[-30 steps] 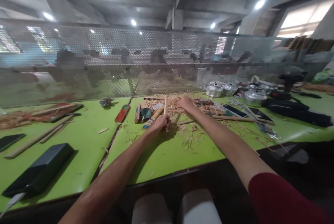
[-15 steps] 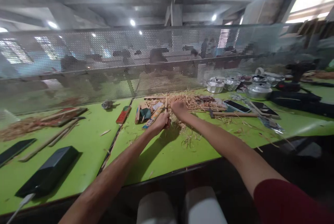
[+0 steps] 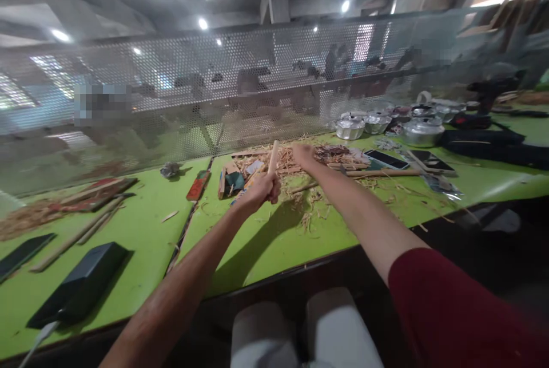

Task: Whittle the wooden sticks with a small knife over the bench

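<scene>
My left hand [image 3: 263, 188] is closed round the lower part of a pale wooden stick [image 3: 273, 157], which points up and away from me. To its right, my right hand [image 3: 303, 154] is over the heap of wood shavings [image 3: 286, 157], apart from the stick. That hand looks closed, with its fingers turned away; whatever it grips is hidden. A thin brown rod [image 3: 303, 188] lies below the right wrist. Beside the left hand are small wooden pieces with a dark green cloth or paper [image 3: 234, 182].
A long wooden handle [image 3: 384, 173] lies right of my arm, with phones [image 3: 386, 159] behind it. Silver kettles [image 3: 422, 131] stand at the back right. A perforated metal screen [image 3: 240, 93] borders the green table [image 3: 257, 259]. A black box [image 3: 81, 282] with a cable sits at left.
My right hand has moved away from the stick, to the right and forward. More of the stick now shows above my left hand. The view has tilted slightly down.
</scene>
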Demonstrator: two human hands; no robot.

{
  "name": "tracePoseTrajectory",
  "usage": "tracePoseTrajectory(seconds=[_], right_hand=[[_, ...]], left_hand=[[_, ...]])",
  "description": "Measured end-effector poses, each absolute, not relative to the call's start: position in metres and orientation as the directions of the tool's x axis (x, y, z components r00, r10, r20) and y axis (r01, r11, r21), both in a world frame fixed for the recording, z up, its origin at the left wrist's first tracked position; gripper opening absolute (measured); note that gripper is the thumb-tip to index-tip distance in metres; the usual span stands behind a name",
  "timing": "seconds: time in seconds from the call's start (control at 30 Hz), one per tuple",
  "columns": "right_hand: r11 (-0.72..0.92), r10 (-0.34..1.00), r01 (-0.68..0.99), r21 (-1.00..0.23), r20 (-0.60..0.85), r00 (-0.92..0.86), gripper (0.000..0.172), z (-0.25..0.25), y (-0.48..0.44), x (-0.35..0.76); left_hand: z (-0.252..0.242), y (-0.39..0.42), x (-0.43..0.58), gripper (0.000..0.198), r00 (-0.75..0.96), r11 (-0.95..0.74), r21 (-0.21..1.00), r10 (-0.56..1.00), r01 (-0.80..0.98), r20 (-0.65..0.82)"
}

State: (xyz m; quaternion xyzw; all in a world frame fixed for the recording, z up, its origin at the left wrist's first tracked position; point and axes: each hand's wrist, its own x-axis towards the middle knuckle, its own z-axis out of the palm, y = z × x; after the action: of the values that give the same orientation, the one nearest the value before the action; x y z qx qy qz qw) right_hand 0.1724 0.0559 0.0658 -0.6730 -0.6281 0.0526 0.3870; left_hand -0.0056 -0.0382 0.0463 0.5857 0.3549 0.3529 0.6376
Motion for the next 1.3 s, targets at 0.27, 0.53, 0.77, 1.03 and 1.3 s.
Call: tracePoseTrajectory(seconds=[0.27,0.53,0.77,1.03,1.3], right_hand=[[0.029,0.937,0.927,-0.375,0.333,0.105,0.023,0.063,0.038,0.177],[0.081,0.937,0.923,-0.375,0.345,0.058,0.038,0.044,0.024,0.183],[0.225,0.934,0.921,-0.319,0.340,-0.111,0.026,0.026,0.030,0.185],[0.269,0.913,0.791,-0.550,0.407,-0.027,0.039,0.007,0.043,0.205],[0.329,0.913,0.716,-0.616,0.402,-0.073,0.032,0.011,0.038,0.202]], left_hand=[[0.035,-0.021,0.010,0.024,0.430,0.065,0.994,0.903,-0.090,-0.020],[0.010,-0.011,0.015,0.030,0.319,0.008,1.000,0.948,-0.004,-0.006],[-0.003,-0.004,0.014,0.031,0.172,-0.203,0.957,0.971,0.207,0.169],[-0.007,-0.004,0.007,0.033,0.149,-0.221,0.975,0.965,0.029,0.215],[-0.002,0.001,0.003,0.053,0.174,-0.165,0.981,0.968,-0.104,0.181]])
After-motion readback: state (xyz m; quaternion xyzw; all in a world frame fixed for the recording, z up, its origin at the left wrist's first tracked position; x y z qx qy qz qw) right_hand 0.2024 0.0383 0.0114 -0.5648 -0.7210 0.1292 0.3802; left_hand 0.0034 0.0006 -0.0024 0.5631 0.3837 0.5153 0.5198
